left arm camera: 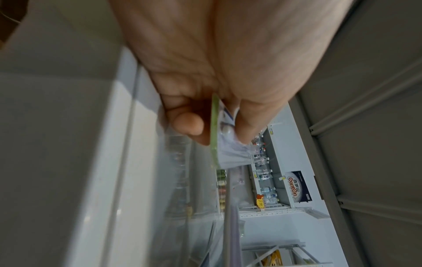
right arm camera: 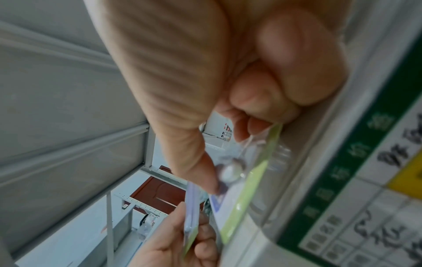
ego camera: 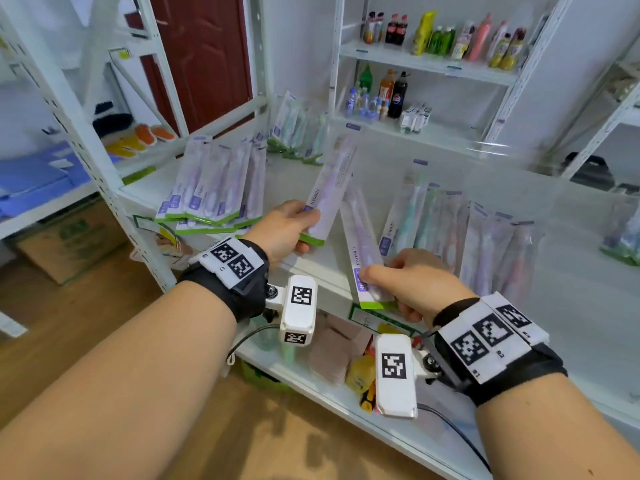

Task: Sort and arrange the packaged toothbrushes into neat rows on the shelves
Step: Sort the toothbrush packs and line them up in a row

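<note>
Two bare forearms reach forward from the bottom of the head view, each wrist wrapped in a black strap carrying white blocks printed with black square codes. Left hand (ego camera: 284,227) grasps the green-edged bottom end of a long clear-plastic toothbrush packet with a pale purple brush inside (ego camera: 330,188), thumb on the front and fingers curled behind; the packet is lifted off the shelf and slants up to the right. Right hand (ego camera: 417,282) pinches the bottom end of a second clear packet with a purple brush (ego camera: 363,247) at the front edge of the white metal shelf (ego camera: 571,292); this packet leans up to the left. To the left on the same shelf lies a fanned pile of purple toothbrush packets (ego camera: 211,188). To the right sits a row of packets with teal, pink and purple brushes (ego camera: 460,237). Higher shelves behind hold drink bottles (ego camera: 391,95).
</note>
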Demonstrator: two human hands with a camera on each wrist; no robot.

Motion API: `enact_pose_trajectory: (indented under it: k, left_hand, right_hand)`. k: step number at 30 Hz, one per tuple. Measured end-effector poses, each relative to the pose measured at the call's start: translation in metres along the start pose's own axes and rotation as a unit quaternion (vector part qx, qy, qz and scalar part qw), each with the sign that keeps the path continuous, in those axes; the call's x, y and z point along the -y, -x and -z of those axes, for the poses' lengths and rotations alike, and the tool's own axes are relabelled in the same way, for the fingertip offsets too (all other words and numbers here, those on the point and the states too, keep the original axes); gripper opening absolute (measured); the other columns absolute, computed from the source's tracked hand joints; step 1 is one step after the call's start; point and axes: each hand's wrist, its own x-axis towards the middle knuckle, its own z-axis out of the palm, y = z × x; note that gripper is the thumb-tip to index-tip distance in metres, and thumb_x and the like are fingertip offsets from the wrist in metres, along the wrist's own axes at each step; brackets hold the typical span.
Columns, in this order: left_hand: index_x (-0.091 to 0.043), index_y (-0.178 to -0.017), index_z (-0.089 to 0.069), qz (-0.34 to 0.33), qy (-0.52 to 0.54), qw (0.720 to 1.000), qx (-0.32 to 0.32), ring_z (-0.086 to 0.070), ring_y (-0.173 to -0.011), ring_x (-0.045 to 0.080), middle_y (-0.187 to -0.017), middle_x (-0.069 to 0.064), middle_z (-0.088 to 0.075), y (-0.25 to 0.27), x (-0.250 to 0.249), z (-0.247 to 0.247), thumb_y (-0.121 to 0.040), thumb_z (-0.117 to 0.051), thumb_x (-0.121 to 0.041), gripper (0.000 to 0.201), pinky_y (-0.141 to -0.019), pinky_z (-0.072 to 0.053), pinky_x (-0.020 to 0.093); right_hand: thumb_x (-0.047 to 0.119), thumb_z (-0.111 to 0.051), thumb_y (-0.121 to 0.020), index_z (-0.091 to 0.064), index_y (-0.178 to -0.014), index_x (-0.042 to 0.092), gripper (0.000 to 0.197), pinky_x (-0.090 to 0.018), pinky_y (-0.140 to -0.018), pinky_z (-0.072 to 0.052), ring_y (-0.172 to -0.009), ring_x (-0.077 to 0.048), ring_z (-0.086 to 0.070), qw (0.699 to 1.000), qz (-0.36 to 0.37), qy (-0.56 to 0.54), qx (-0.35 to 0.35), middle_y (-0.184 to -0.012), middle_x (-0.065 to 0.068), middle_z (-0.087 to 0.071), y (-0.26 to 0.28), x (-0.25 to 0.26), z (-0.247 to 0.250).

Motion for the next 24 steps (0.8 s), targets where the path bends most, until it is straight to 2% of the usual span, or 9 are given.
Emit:
enact_pose_trajectory:
  k: [3,6,11,16,18,20,22,24]
  left_hand:
    - [-0.019,-0.083,-0.059,0.011,0.039,0.999,-0.030,-0.050,-0.051,0.018,-0.077,0.005,-0.052,0.003,-0.002,-0.002,-0.089,-0.058,-0.026,0.009,-0.058,-0.041,0.029]
    - [-0.020,-0.084,-0.058,0.009,0.032,0.998,-0.052,-0.049,-0.053,0.018,-0.077,0.002,-0.050,0.007,-0.005,-0.005,-0.092,-0.056,-0.024,0.009,-0.056,-0.043,0.027]
    - [-0.022,-0.082,-0.058,-0.007,-0.008,0.998,-0.059,-0.051,-0.050,0.014,-0.076,-0.001,-0.053,0.013,-0.008,-0.008,-0.092,-0.054,-0.026,0.012,-0.055,-0.045,0.025]
    - [-0.021,-0.081,-0.055,-0.013,-0.016,0.998,-0.062,-0.051,-0.052,0.017,-0.076,0.001,-0.052,0.015,-0.008,-0.011,-0.092,-0.053,-0.026,0.013,-0.054,-0.042,0.025]
    - [-0.021,-0.080,-0.054,-0.019,-0.019,0.998,-0.056,-0.048,-0.051,0.016,-0.077,0.002,-0.051,0.016,-0.006,-0.011,-0.093,-0.052,-0.026,0.014,-0.051,-0.041,0.024]
    - [-0.021,-0.080,-0.053,-0.022,-0.021,0.999,-0.045,-0.047,-0.049,0.013,-0.076,0.001,-0.051,0.017,-0.005,-0.011,-0.094,-0.051,-0.027,0.015,-0.048,-0.040,0.022]
    - [-0.021,-0.080,-0.052,-0.020,-0.010,0.999,-0.040,-0.047,-0.044,0.009,-0.073,-0.002,-0.050,0.019,-0.007,-0.006,-0.094,-0.050,-0.028,0.015,-0.045,-0.040,0.021]
    - [-0.020,-0.080,-0.051,-0.027,0.015,0.999,-0.041,-0.047,-0.040,0.009,-0.070,-0.003,-0.048,0.022,-0.011,0.006,-0.094,-0.050,-0.028,0.016,-0.047,-0.039,0.023]
  right_hand:
    - [0.045,-0.067,-0.072,-0.063,-0.063,0.014,0.033,-0.014,-0.034,-0.033,-0.026,-0.009,-0.041,0.999,0.013,-0.030,0.005,-0.033,0.006,-0.046,-0.002,-0.005,0.001]
    - [0.045,-0.067,-0.071,-0.060,-0.059,0.016,0.033,-0.015,-0.034,-0.033,-0.026,-0.010,-0.040,0.998,0.016,-0.064,0.008,-0.033,0.005,-0.046,-0.005,-0.008,0.001]
    - [0.048,-0.067,-0.069,-0.059,-0.064,0.012,0.037,-0.018,-0.036,-0.033,-0.029,-0.016,-0.041,0.995,0.012,-0.102,0.018,-0.035,0.001,-0.047,-0.009,-0.013,0.003]
    - [0.040,-0.070,-0.072,-0.060,-0.063,0.012,0.031,-0.017,-0.035,-0.033,-0.032,-0.016,-0.041,0.988,0.013,-0.152,0.024,-0.040,0.000,-0.047,-0.008,-0.013,0.003]
    - [0.034,-0.071,-0.072,-0.060,-0.067,0.012,0.025,-0.017,-0.035,-0.033,-0.032,-0.015,-0.042,0.986,0.019,-0.166,0.002,-0.043,0.000,-0.049,-0.010,-0.011,0.002]
    - [0.026,-0.074,-0.070,-0.058,-0.079,0.016,0.021,-0.017,-0.034,-0.033,-0.030,-0.012,-0.041,0.981,0.024,-0.192,-0.032,-0.046,-0.001,-0.051,-0.014,-0.005,0.000]
    - [0.022,-0.075,-0.071,-0.056,-0.089,0.020,0.027,-0.018,-0.034,-0.034,-0.030,-0.011,-0.041,0.975,0.030,-0.215,-0.051,-0.046,0.001,-0.053,-0.020,0.007,-0.003]
    - [0.016,-0.073,-0.074,-0.056,-0.096,0.020,0.029,-0.018,-0.036,-0.036,-0.032,-0.011,-0.044,0.968,0.049,-0.241,-0.052,-0.054,-0.002,-0.058,-0.027,0.025,-0.008]
